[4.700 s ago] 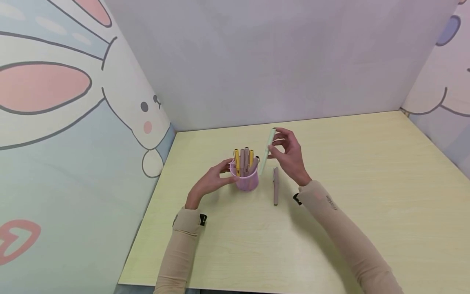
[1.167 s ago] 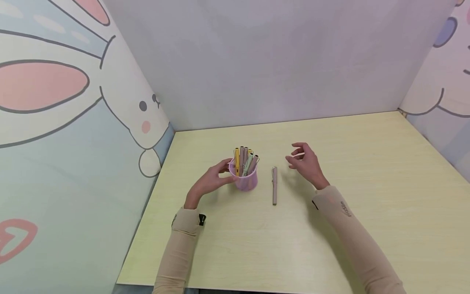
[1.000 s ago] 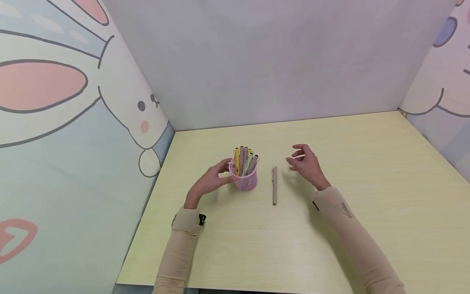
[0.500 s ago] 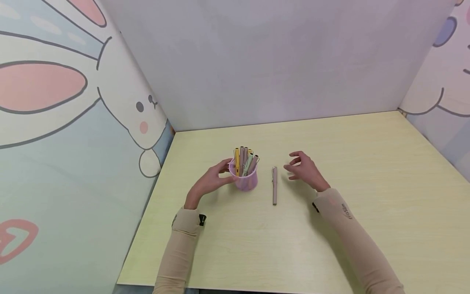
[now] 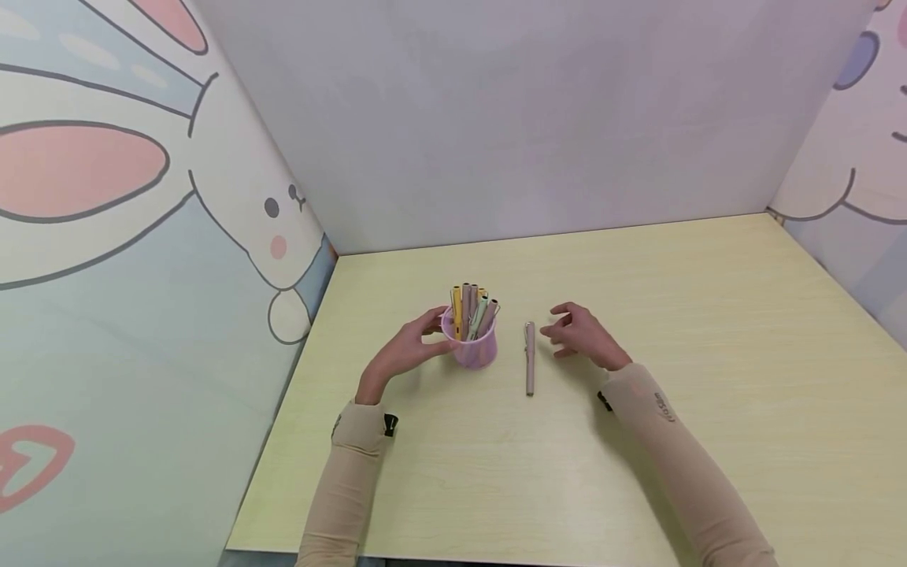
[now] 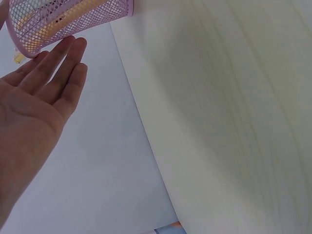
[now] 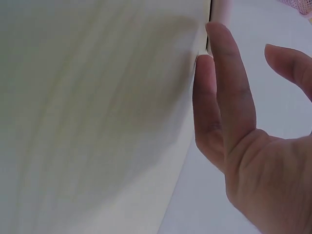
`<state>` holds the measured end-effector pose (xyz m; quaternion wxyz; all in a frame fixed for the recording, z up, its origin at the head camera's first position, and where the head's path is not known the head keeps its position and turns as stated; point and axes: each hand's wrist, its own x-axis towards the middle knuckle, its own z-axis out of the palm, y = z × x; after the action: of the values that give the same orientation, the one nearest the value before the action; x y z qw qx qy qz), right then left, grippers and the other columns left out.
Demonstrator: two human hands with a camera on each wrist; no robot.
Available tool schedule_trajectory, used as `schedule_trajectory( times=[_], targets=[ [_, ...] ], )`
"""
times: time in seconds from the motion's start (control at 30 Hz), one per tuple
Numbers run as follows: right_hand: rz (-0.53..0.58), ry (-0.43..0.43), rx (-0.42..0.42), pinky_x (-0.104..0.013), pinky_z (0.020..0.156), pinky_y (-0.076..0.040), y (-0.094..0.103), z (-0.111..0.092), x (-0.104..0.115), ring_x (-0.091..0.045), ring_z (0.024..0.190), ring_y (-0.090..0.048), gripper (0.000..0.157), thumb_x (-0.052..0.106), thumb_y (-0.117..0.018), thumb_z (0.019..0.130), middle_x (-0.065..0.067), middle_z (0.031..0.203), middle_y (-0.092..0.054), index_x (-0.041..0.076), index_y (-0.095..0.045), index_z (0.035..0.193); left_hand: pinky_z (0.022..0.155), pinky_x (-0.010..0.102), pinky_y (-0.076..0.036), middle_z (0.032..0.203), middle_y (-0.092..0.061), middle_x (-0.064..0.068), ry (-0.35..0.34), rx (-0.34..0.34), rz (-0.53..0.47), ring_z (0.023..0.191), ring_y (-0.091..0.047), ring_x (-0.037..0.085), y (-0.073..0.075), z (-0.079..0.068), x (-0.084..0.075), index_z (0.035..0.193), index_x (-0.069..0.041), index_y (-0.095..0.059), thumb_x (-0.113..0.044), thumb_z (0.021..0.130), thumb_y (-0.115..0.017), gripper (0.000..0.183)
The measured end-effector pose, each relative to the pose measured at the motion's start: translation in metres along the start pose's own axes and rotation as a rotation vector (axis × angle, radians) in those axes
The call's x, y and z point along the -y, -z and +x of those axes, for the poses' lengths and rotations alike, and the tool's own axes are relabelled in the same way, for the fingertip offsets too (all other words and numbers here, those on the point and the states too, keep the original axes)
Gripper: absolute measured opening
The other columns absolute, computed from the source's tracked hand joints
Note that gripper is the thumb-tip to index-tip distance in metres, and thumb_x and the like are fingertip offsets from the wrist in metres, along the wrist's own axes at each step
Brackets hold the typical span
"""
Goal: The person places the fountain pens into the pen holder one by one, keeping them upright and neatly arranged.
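A pink mesh pen cup (image 5: 476, 354) stands upright on the table, holding several capped pens: yellow (image 5: 457, 303), greyish mauve (image 5: 466, 299) and one pale green (image 5: 479, 313). My left hand (image 5: 404, 349) holds the cup from the left, thumb at the front rim and fingers behind; in the left wrist view those fingers (image 6: 73, 58) lie against the mesh. One mauve pen (image 5: 530, 364) lies on the table right of the cup, its clip end pointing away from me. Just to its right hovers my right hand (image 5: 581, 335), thumb and fingers apart, holding nothing.
The pale wood-grain table (image 5: 638, 441) meets a plain light wall (image 5: 538, 126) at the back. A side wall with a rabbit drawing (image 5: 241, 197) rises on the left, and another printed wall (image 5: 829, 150) on the right.
Earlier my right hand held the pale green pen beside the cup; that pen now stands in it. Lately the right hand has moved nearer and down toward the lying pen. The left hand stays put.
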<state>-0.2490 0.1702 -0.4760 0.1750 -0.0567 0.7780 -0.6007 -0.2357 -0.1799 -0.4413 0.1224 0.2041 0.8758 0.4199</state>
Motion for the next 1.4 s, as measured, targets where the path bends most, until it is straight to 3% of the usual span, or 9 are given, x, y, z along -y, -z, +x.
schedule_trajectory(
  times=[0.4,0.83,1.13,1.4],
  targets=[
    [-0.026,-0.050,0.016,-0.038,0.077,-0.062,-0.012,0.009,0.003,-0.037,0.104,-0.062,0.062,0.013,-0.066,0.100,-0.027,0.121,-0.054,-0.014,-0.036,0.147,0.113,0.054,-0.039,0.150,-0.053,0.014,0.012,-0.001,-0.012,0.137,-0.051,0.032,0.001,-0.001,0.000,0.160,-0.006,-0.034,-0.032,0.099,-0.070,0.076],
    [-0.076,-0.086,0.021,-0.036,0.075,-0.062,-0.026,0.014,0.012,-0.037,0.106,-0.062,0.060,0.011,-0.065,0.099,-0.034,0.130,-0.053,-0.016,-0.037,0.145,0.113,0.054,-0.040,0.149,-0.054,0.015,0.014,0.000,-0.006,0.137,-0.051,0.033,0.003,0.000,0.001,0.160,-0.006,-0.034,-0.031,0.098,-0.071,0.076],
    [-0.102,-0.113,0.029,-0.035,0.074,-0.062,-0.030,0.023,0.014,-0.031,0.099,-0.064,0.059,0.011,-0.065,0.099,-0.031,0.126,-0.056,-0.017,-0.039,0.143,0.112,0.055,-0.040,0.149,-0.054,0.015,0.013,-0.007,0.006,0.136,-0.052,0.034,0.004,0.000,0.002,0.160,-0.007,-0.036,-0.032,0.098,-0.071,0.075],
    [-0.147,-0.118,0.018,-0.033,0.069,-0.062,-0.032,0.027,0.016,-0.021,0.080,-0.068,0.055,0.011,-0.065,0.100,-0.030,0.125,-0.056,-0.017,-0.042,0.141,0.112,0.056,-0.040,0.149,-0.054,0.015,0.004,-0.008,-0.006,0.137,-0.051,0.034,0.007,-0.001,0.002,0.160,-0.007,-0.035,-0.030,0.098,-0.071,0.075]
  ],
)
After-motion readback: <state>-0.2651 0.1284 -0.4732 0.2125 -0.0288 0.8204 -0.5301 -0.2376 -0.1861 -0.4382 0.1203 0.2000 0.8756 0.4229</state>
